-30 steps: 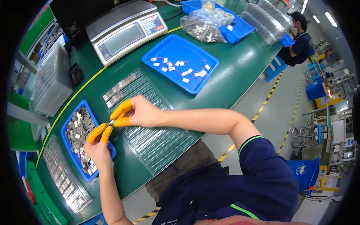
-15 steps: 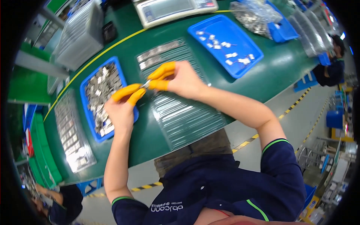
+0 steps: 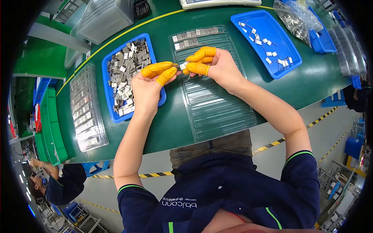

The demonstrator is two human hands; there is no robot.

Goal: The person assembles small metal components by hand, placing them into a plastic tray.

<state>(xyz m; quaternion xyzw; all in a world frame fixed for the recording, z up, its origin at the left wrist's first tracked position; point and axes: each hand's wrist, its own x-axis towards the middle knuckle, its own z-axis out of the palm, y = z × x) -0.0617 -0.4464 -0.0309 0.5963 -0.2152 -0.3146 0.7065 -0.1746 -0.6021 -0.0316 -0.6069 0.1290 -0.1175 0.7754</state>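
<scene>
My two hands meet over the upper part of a clear ribbed plastic tray [image 3: 217, 112], with yellow finger cots on thumbs and fingers. Pinched in my right hand [image 3: 221, 70] is a small white connector [image 3: 183, 65], and a thin lead seems to hang below it. My left hand [image 3: 149, 83] is closed in a pinch against the connector's left side; a tiny dark piece shows at its fingertips, too small to name. Small grey-and-white metal-cased parts [image 3: 196, 32] lie in rows at the tray's far end.
A blue bin [image 3: 105, 83] heaped with similar parts stands left of the tray. Farther left lies a filled clear tray [image 3: 87, 108]. At the right, a blue tray [image 3: 285, 42] holds white connectors with short leads. Stacked trays [image 3: 107, 19] and a scale [image 3: 217, 3] stand behind. A co-worker [image 3: 64, 182] sits lower left.
The whole view has shifted, so the table appears lower and farther right. Both hands remain together; the white connector between them shows more clearly now.
</scene>
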